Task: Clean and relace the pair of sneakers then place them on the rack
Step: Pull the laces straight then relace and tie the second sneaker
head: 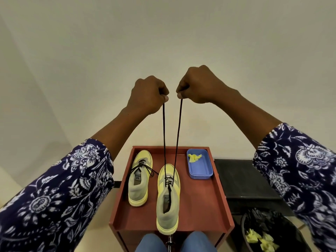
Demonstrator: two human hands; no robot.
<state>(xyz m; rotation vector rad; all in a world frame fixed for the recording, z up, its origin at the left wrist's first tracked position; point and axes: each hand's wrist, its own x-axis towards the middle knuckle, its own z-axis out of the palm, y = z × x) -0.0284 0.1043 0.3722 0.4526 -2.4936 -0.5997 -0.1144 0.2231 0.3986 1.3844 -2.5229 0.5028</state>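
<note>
Black lace [179, 124] runs in two taut strands from the near sneaker [168, 199] up to our raised fists. Our left hand [148, 93] pinches one end between curled fingers and thumb; our right hand [199, 86] pinches the other the same way, and the two fists sit just apart, level with each other. Directly below the fingers the strands converge on the shoe's lower eyelets, where a few crossings are threaded; the upper eyelets appear unlaced, though they are too small to count. We judge the step in hand to be relacing this shoe: drawing both ends up to even their lengths and snug the crossings.

Below and to the left of our left fingers, the far sneaker [140, 179] lies on the red tray [203, 200] with its lace threaded and loosely spread. Below the right fingers stands a blue tub [200, 170] holding a yellow cloth [194, 157].

Next, we judge, each hand must lower its end and feed the tip through the next open eyelet, crossing sides while keeping the tension equal.
</note>
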